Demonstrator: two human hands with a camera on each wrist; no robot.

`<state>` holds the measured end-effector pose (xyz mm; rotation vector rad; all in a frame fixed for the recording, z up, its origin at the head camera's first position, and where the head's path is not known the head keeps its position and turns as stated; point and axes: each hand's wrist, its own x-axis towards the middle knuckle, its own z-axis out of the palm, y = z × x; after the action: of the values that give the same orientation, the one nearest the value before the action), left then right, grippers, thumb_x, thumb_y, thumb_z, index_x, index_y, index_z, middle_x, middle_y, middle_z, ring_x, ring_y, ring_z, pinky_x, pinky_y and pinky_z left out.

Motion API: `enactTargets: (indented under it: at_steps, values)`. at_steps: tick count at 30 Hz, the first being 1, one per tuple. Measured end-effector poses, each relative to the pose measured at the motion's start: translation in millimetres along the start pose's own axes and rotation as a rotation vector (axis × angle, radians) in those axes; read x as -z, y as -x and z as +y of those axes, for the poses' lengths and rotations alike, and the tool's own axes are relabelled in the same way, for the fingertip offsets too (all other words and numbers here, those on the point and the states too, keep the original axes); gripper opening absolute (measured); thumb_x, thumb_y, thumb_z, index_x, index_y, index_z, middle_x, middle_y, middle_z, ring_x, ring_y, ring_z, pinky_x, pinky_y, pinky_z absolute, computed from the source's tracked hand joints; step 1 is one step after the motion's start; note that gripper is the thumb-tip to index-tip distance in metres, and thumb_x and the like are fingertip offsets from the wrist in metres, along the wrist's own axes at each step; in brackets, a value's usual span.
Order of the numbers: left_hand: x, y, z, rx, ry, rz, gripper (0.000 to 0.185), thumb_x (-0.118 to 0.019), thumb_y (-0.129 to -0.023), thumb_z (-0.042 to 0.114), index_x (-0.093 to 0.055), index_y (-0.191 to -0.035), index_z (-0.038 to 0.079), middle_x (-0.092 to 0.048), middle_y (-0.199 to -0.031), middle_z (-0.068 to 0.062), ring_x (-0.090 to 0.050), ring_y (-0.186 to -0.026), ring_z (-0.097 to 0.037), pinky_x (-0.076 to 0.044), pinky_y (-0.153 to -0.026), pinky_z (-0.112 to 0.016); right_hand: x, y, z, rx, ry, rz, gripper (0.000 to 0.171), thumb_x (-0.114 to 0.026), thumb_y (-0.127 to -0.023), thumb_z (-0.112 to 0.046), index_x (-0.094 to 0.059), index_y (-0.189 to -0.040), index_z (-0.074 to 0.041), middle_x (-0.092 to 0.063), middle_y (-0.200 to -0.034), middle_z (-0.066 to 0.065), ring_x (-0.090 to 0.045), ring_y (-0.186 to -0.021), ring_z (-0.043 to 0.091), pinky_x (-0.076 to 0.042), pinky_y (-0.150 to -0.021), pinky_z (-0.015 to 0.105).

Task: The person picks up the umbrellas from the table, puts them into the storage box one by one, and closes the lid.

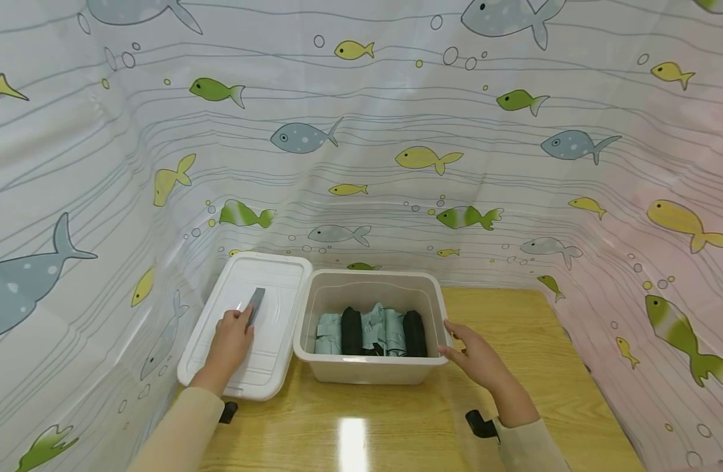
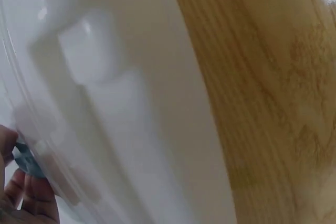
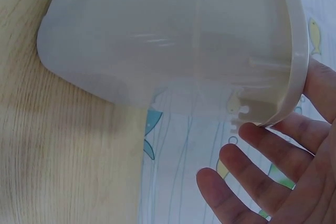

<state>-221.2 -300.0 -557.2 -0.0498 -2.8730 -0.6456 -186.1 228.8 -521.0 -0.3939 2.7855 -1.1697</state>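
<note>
Table: a glossy wooden table [image 1: 514, 367] carries everything; a lamp glare is seen near its front edge.
Right hand: the right hand [image 1: 476, 357] is held open, fingers straight and spread, beside the right wall of the bin [image 1: 370, 373]; in the right wrist view the fingertips [image 3: 262, 135] sit just under the rim, and contact cannot be confirmed.
Left hand: the left hand [image 1: 231, 341] lies on the lid [image 1: 278, 341] and a small grey flat piece [image 1: 255, 305] is pinched between thumb and fingers.
Bin: an open white plastic tub, judged light, stiff and smooth-walled, so slippery; the projecting rim is judged the surest hold.
Contents: rolled teal and black cloths [image 1: 370, 331] are packed in a row, judged soft and light.
Lid: laid flat, touching the bin's left side.
Backdrop: a fish-print curtain [image 1: 367, 164] encloses the table.
</note>
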Motion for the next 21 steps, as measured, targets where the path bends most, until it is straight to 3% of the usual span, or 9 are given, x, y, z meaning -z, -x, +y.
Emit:
enactTargets:
  at_steps: [11,14,21]
  values:
    - [32.6,10.7,-1.2,-0.019,0.042,0.045,0.055,-0.056,-0.101,0.008,-0.036,-0.15,-0.007,-0.045,-0.126,-0.034,-0.049,-0.107,-0.052,-0.044,-0.087,-0.061,1,-2,0,0.011,0.01,0.01,0.07,-0.068,-0.097,-0.033,-0.039,-0.153,-0.001,-0.043,-0.151,0.024,-0.045,-0.134,0.044,-0.048,-0.097,0.057]
    - [41.4,10.4,6.6,-0.052,0.071,0.068,0.055,-0.056,-0.102,0.009,-0.036,-0.151,-0.005,-0.045,-0.128,-0.033,-0.049,-0.11,-0.052,-0.043,-0.088,-0.062,1,-2,1,0.005,0.007,0.007,0.071,-0.068,-0.096,-0.033,-0.039,-0.153,-0.002,-0.043,-0.151,0.023,-0.045,-0.134,0.043,-0.049,-0.097,0.055]
    - [57.7,4.4,40.8,-0.172,0.117,0.083,0.054,-0.056,-0.102,0.008,-0.038,-0.151,-0.004,-0.044,-0.128,-0.032,-0.049,-0.111,-0.049,-0.043,-0.091,-0.061,0,-3,2,0.007,-0.003,0.001,0.072,-0.068,-0.096,-0.036,-0.039,-0.152,-0.002,-0.044,-0.151,0.022,-0.045,-0.134,0.042,-0.05,-0.096,0.054]
